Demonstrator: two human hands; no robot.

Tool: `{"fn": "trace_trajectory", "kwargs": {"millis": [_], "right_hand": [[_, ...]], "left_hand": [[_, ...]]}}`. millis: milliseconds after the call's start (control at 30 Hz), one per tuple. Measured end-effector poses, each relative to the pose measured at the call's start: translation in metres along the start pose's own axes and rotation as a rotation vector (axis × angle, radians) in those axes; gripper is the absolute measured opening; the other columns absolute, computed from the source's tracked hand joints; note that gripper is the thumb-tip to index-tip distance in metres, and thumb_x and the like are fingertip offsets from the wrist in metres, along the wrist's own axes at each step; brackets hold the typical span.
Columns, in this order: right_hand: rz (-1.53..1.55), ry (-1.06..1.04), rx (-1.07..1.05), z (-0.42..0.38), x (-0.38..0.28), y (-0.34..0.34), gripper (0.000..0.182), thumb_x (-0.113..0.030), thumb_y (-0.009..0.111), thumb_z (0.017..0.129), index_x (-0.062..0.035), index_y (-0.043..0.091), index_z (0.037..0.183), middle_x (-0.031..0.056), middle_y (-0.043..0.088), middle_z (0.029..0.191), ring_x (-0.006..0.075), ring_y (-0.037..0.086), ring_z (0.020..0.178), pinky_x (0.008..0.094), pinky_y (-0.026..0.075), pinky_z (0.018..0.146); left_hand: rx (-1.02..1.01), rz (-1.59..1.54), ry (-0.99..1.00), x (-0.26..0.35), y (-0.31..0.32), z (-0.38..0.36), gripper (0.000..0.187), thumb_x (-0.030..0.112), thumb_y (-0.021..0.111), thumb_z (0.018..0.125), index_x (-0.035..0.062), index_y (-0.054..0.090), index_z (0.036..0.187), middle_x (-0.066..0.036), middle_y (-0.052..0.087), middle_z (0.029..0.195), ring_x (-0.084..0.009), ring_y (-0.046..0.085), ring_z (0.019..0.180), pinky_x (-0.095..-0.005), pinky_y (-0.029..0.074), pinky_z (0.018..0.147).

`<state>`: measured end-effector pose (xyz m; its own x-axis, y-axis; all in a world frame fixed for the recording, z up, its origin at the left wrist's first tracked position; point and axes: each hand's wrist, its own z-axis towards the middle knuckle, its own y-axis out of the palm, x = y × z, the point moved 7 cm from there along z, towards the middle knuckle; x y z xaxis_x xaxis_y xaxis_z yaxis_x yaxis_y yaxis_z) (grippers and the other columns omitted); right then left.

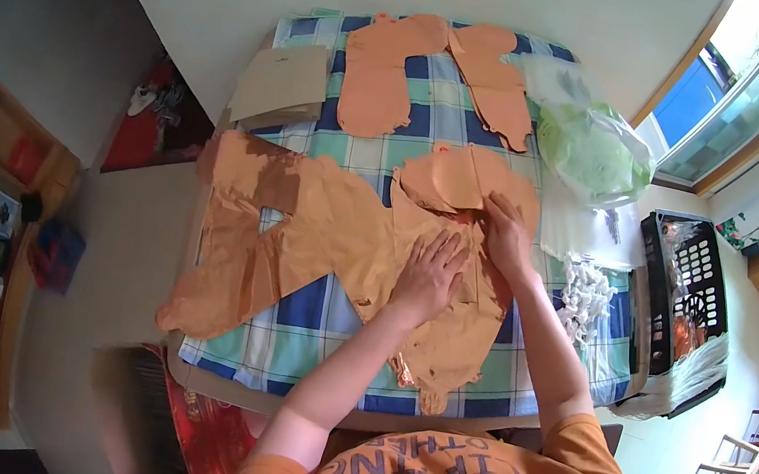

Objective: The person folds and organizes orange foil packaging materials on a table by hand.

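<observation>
A flat copper-orange foil shape (452, 346), which looks like a deflated foil balloon, lies on the checked cloth in front of me. My left hand (434, 272) rests flat on its middle with the fingers stretched out. Just up and to the right, my right hand (506, 237) lies on the same shape, fingers extended beside a folded flap (445, 180). A bigger crumpled foil shape (333, 214) spreads to the left and meets this one. Farther back lie two more flat foil shapes, one left (376, 84) and one right (494, 79).
The checked cloth (276, 361) covers the table. Brown cardboard sheets (282, 83) sit at the back left. On the right are a green-tinted clear plastic bag (597, 154), a bunch of white strips (585, 299) and a black plastic crate (699, 268).
</observation>
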<state>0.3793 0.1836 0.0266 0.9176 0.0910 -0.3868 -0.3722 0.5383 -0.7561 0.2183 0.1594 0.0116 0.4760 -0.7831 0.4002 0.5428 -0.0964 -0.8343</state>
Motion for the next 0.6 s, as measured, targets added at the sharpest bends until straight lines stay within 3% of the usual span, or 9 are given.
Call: {"fn": "trace_trajectory", "kwargs": {"millis": [133, 333, 433, 533, 600], "right_hand": [[0.097, -0.057, -0.067, -0.006, -0.017, 0.004, 0.035, -0.005, 0.052, 0.088, -0.0046, 0.059, 0.122, 0.015, 0.06, 0.124, 0.0351, 0.054, 0.117, 0.0425, 0.044, 0.096], [0.297, 0.244, -0.017, -0.003, -0.019, -0.007, 0.04, -0.002, 0.058, 0.085, -0.0059, 0.054, 0.125, 0.0159, 0.065, 0.104, 0.0341, 0.06, 0.097, 0.0417, 0.048, 0.085], [0.384, 0.197, -0.03, -0.004, -0.026, -0.004, 0.045, -0.001, 0.061, 0.083, -0.0067, 0.052, 0.127, 0.0161, 0.064, 0.094, 0.0331, 0.061, 0.089, 0.0402, 0.049, 0.083], [0.415, 0.257, 0.035, -0.005, -0.024, -0.006, 0.036, -0.003, 0.061, 0.084, -0.0064, 0.057, 0.12, 0.0151, 0.064, 0.091, 0.0338, 0.061, 0.09, 0.0394, 0.049, 0.08], [0.252, 0.204, 0.074, -0.004, -0.02, -0.006, 0.027, -0.004, 0.061, 0.084, -0.005, 0.062, 0.111, 0.0148, 0.064, 0.09, 0.0341, 0.061, 0.09, 0.0395, 0.049, 0.078]], "left_hand": [[0.01, 0.0, 0.006, 0.001, -0.003, 0.003, 0.038, 0.023, 0.053, 0.092, 0.0078, 0.053, 0.127, -0.015, 0.046, 0.139, -0.0321, 0.038, 0.133, -0.0515, 0.027, 0.109], [-0.006, -0.007, -0.005, 0.0, -0.004, 0.003, 0.039, 0.024, 0.053, 0.093, 0.008, 0.052, 0.129, -0.015, 0.046, 0.139, -0.0323, 0.037, 0.133, -0.0514, 0.026, 0.11], [-0.002, 0.0, -0.002, 0.001, -0.005, 0.003, 0.039, 0.024, 0.051, 0.094, 0.0082, 0.052, 0.13, -0.015, 0.045, 0.14, -0.0322, 0.036, 0.134, -0.0513, 0.026, 0.111], [-0.001, 0.003, 0.002, 0.002, -0.006, 0.003, 0.039, 0.024, 0.05, 0.094, 0.0078, 0.052, 0.13, -0.015, 0.045, 0.139, -0.0322, 0.037, 0.134, -0.0512, 0.025, 0.111], [-0.01, -0.003, -0.003, 0.002, -0.006, 0.003, 0.039, 0.024, 0.05, 0.094, 0.0071, 0.051, 0.13, -0.015, 0.045, 0.14, -0.0319, 0.036, 0.134, -0.0512, 0.025, 0.111]]}}
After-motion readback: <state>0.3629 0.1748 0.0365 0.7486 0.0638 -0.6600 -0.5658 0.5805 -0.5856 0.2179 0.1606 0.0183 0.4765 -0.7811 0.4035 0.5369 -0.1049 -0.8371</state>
